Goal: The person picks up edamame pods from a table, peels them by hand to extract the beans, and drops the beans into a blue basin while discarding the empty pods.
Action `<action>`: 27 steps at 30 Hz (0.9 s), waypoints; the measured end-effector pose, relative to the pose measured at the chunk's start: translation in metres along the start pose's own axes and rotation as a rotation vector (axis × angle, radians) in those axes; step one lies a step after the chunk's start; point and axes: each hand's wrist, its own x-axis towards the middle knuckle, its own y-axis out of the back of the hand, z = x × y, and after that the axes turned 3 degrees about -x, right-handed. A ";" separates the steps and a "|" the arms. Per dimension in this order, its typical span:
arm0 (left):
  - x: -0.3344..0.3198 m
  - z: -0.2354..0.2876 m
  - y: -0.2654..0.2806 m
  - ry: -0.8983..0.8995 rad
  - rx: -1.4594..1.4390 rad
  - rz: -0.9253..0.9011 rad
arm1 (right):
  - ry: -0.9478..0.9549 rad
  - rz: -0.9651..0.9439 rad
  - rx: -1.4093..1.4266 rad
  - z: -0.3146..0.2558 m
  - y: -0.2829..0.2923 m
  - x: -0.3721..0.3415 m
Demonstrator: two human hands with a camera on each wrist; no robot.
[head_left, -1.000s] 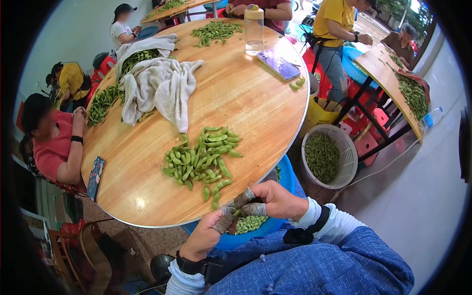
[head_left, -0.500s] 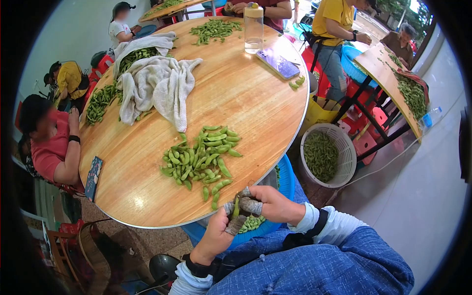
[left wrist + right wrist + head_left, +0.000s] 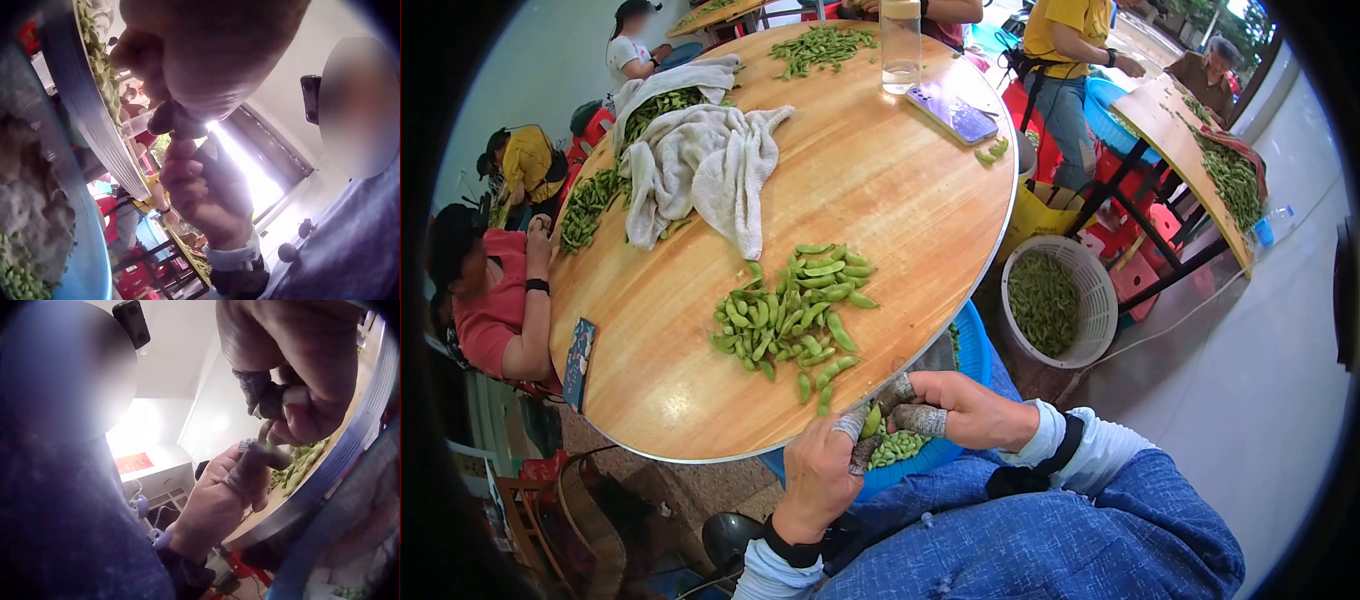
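Observation:
A green soybean pod [image 3: 871, 421] sits between the two hands at the table's near edge. My left hand [image 3: 818, 475] pinches it with wrapped thumb and finger. From the other side my right hand [image 3: 970, 415] has its wrapped thumb and index finger curled in, fingertips right at the pod. In the right wrist view the pod [image 3: 265, 431] shows as a small green piece between both hands' fingertips. Below the hands, shelled green beans [image 3: 897, 449] lie in a blue basin [image 3: 970, 350]. A loose pile of pods [image 3: 785, 315] rests on the table just beyond.
The round wooden table [image 3: 880, 200] carries a white towel [image 3: 700, 165] over more pods, a phone [image 3: 952, 112], a bottle [image 3: 900, 50] and a patterned case [image 3: 578, 365]. A white basket [image 3: 1100, 310] of pods stands on the floor at right. Several people sit around.
The head view has shifted slightly, so the table appears a little higher and further left. The pod between the fingers stood more exposed half a second ago; the left hand has turned, showing more of its back.

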 end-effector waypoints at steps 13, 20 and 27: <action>-0.002 -0.002 0.002 -0.133 0.095 -0.029 | -0.071 -0.057 0.120 0.002 0.001 0.001; -0.003 -0.003 0.000 -0.149 0.131 -0.011 | -0.137 -0.034 0.106 -0.012 -0.001 -0.001; -0.003 -0.002 -0.002 -0.217 0.193 0.032 | -0.200 0.027 0.107 -0.005 0.001 -0.002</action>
